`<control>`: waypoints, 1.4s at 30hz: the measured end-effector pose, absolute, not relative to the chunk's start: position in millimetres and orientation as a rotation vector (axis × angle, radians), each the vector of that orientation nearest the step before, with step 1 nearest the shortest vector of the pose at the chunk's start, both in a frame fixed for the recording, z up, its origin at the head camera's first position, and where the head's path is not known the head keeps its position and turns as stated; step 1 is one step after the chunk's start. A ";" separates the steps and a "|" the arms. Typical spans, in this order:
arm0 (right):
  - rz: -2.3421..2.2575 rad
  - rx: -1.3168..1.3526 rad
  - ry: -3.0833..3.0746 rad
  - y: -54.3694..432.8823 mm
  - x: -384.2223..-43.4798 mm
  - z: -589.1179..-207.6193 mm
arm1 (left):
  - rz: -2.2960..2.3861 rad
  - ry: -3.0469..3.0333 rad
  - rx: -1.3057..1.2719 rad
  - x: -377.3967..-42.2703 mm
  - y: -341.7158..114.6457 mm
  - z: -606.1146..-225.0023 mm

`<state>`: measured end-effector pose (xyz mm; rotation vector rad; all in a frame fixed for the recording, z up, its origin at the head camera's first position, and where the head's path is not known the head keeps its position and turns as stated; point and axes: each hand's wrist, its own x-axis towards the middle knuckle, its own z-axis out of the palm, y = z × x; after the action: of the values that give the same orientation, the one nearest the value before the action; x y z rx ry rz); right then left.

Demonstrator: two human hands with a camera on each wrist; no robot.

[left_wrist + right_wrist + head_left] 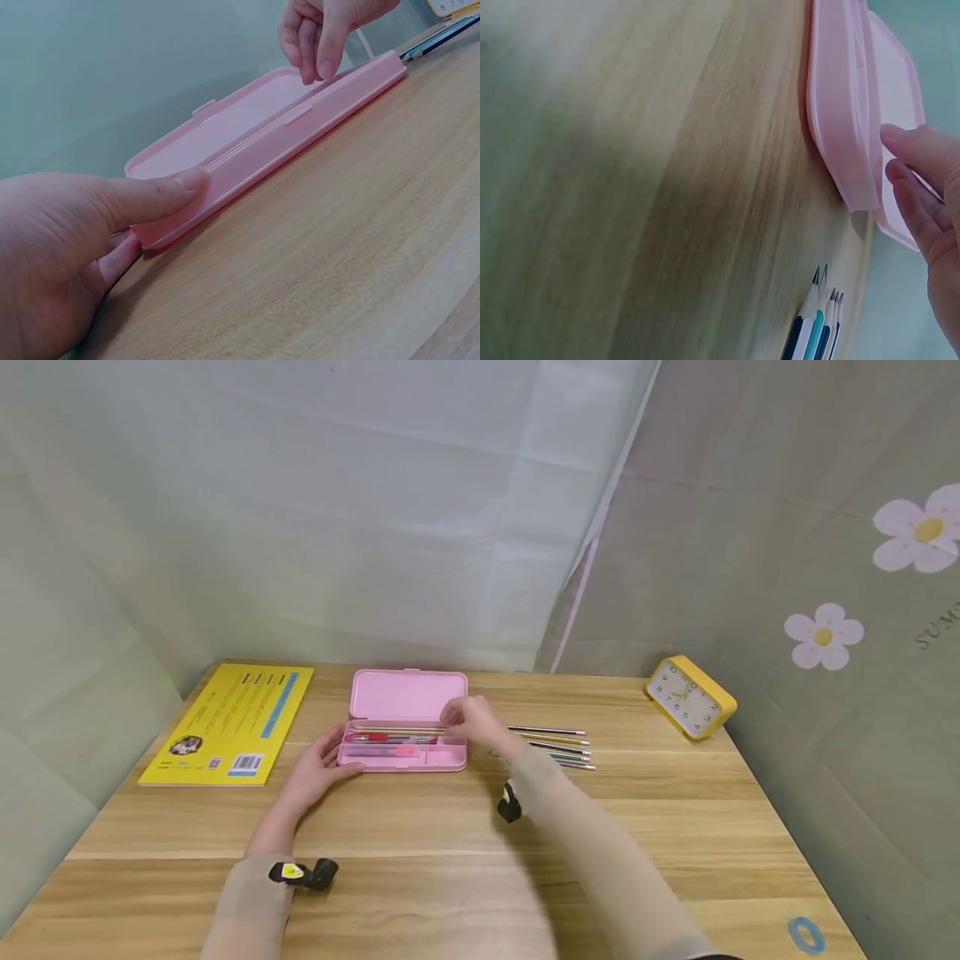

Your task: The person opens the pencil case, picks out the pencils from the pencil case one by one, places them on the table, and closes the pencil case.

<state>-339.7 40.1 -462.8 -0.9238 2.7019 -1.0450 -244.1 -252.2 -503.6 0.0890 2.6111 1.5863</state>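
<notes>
we have the pink case (445, 757) in the middle of the bench (420, 835), toward its far side, with the lid (408, 695) swung open behind it. our left hand (317, 768) grips the case's left end, thumb along the front wall and fingers round the end. our right hand (477, 723) hangs over the right end, its fingers loosely bent and the thumb apart from them.

inside the case, a red pen (367, 737) and some long thin sticks lie in the back part, and a pink pen (405, 751) lies in the front left compartment.

just right of the case, we see a row of pencils (547, 730), their sharpened tips toward it and partly hidden by our right hand. a yellow book (225, 722) lies to the left, a yellow clock (681, 700) stands at the far right, and a blue ring (793, 933) lies near the bench's right front corner.
</notes>
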 end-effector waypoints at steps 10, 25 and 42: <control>-0.878 -0.916 2.718 31.3 -337.4 -462.0 | 1.590 2.607 0.091 -243.3 -251.8 -502.0; -0.726 -0.963 2.770 28.3 -336.7 -462.4 | 1.602 2.591 0.089 -242.7 -250.3 -498.9; -0.626 -0.919 2.817 22.0 -337.6 -462.6 | 1.617 2.589 0.100 -243.2 -251.6 -500.4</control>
<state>-337.6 22.0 -462.6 -0.9195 2.8175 -0.6261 -243.2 -251.6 -500.4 0.1001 2.5892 1.6167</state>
